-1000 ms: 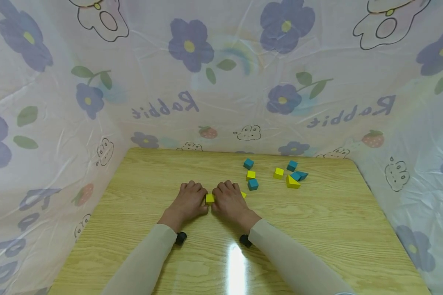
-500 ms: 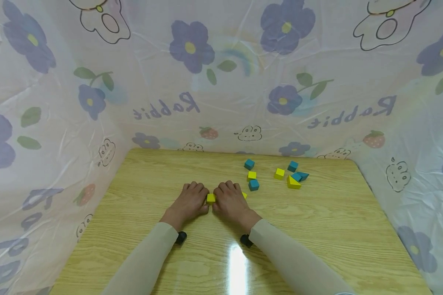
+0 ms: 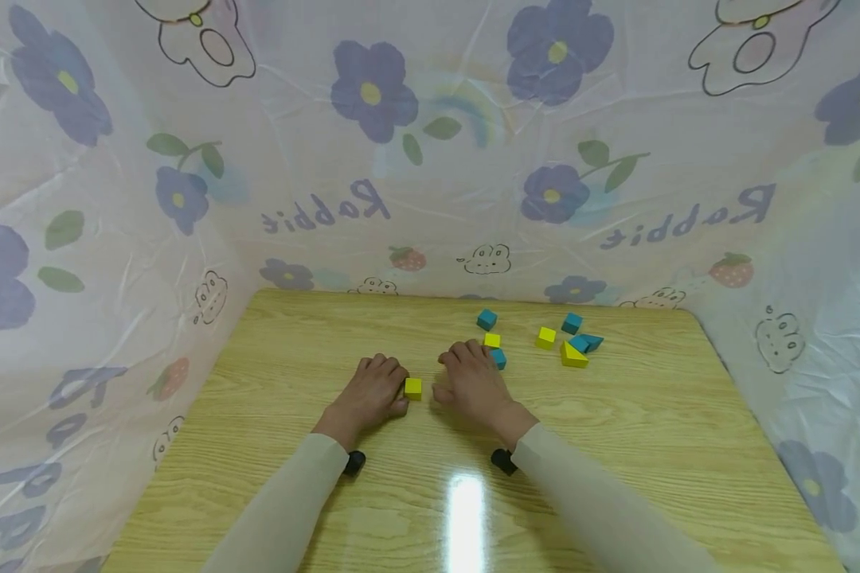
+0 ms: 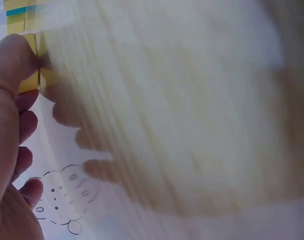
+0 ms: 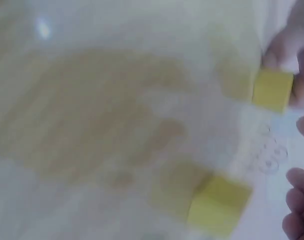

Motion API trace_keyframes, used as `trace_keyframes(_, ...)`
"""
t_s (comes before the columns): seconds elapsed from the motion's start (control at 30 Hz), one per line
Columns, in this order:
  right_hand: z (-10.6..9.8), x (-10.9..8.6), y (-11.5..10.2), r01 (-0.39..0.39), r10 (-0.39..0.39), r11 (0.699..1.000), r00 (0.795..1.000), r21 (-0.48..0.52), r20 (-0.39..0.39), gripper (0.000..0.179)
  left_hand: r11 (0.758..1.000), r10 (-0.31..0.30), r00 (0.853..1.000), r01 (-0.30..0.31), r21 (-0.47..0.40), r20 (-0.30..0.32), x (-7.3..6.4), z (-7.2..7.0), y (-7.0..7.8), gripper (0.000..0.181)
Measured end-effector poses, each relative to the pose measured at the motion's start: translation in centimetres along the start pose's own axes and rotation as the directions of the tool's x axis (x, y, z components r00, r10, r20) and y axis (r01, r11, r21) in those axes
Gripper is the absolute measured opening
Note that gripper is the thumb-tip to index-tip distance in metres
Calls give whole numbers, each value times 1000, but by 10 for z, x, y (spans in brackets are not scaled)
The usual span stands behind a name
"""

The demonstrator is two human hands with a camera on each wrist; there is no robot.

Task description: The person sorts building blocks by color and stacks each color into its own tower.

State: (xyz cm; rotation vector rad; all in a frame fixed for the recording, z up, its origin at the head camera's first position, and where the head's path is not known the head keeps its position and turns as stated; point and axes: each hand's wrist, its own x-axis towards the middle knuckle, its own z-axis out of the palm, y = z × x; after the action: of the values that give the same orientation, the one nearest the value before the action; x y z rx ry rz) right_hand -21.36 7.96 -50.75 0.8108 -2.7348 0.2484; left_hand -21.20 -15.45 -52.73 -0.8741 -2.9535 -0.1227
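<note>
A yellow cube (image 3: pixel 413 388) sits on the table in front of me, its side face pinched by the thumb and finger of my left hand (image 3: pixel 374 390). In the left wrist view that thumb lies across the cube (image 4: pixel 29 86). My right hand (image 3: pixel 475 383) is apart from this cube, to its right, fingers loosely bent and holding nothing. Another yellow block (image 5: pixel 221 206) appears blurred in the right wrist view; in the head view my right hand hides it. Just beyond the right fingers are a blue cube (image 3: pixel 499 360), partly covered, and a yellow cube (image 3: pixel 492 340).
Farther back stands a blue cube (image 3: pixel 486 320). To the right lie a yellow cube (image 3: pixel 545 338), a blue cube (image 3: pixel 572 322), a yellow triangular block (image 3: pixel 573 355) and blue pieces (image 3: pixel 586 343) close together. A patterned cloth (image 3: pixel 430 215) encloses the wooden table (image 3: pixel 294 334).
My right hand has let go of the yellow cube and moved right, now covering the yellow block once visible beside it. The left hand stays at the cube.
</note>
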Motion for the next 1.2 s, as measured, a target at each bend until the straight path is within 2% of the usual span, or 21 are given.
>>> trace_keyframes(0.13,-12,-16,26,-31,28,999,995,-28,-93,43,1000,-15,1000,16,-12,8,0,-1,3,35)
trace_keyframes(0.2,-15,-24,35,-47,42,998,994,-49,-106,43,1000,-19,1000,19,-13,12,-1,-1,4,35)
trace_keyframes(0.47,-10,-45,41,-77,74,995,996,-64,-44,51,998,-38,999,38,-47,0,-2,4,1,37)
trace_keyframes(0.77,0,-48,42,-61,60,993,998,-101,-14,34,998,-41,999,42,-47,15,-1,2,2,38)
trace_keyframes(0.9,1,-46,42,-39,35,997,998,-66,-53,31,998,-43,999,44,-47,9,0,1,1,38)
trace_keyframes(1.0,1,-40,40,11,-15,999,997,-42,-82,32,998,-47,999,47,-48,5,0,-1,1,38)
trace_keyframes(1.2,2,-28,29,119,-121,992,992,-42,-44,29,997,-43,999,44,-67,22,0,-4,2,38)
